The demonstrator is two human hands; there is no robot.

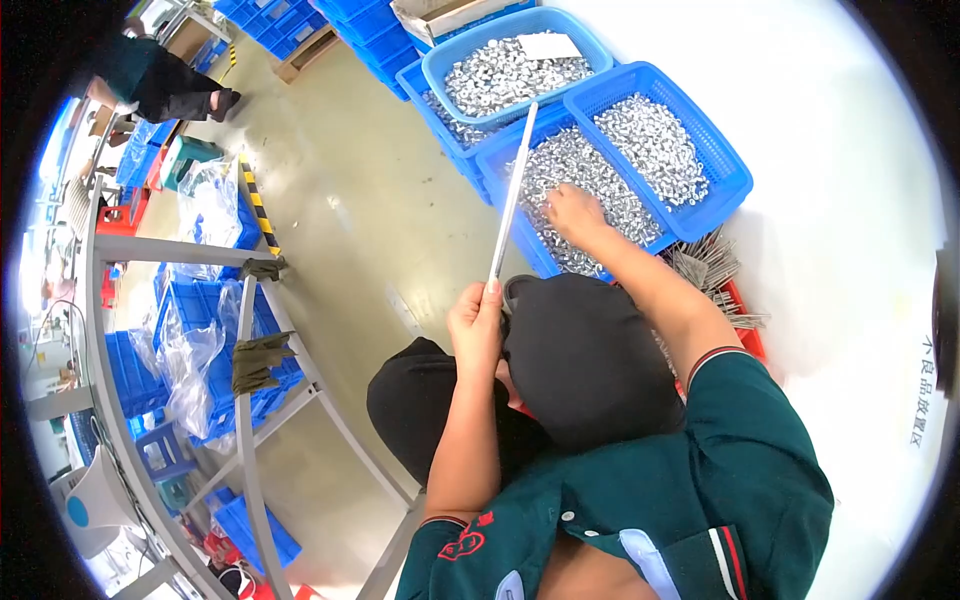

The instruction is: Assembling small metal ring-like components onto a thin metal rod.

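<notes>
My left hand [478,318] is wrapped round the lower end of a long, thin silvery rod [512,195]. The rod points up and away, its tip in front of the baskets. My right hand [576,213] is down among small shiny metal parts [600,175] in a blue plastic basket [540,258]. Its fingers are bent together at the parts; whatever they pinch is too small to make out. Right beside it, another blue basket [735,180] holds similar metal parts. Behind these, a lighter blue tub [432,75] carries more parts with a white card [549,46] on top.
Thin metal rods [705,268] lie in a red tray [745,325] near my right forearm. A white surface [840,200] extends on the right. To the left stand a grey metal frame [247,400] and blue crates [215,310]. Another person [165,80] is at the far left.
</notes>
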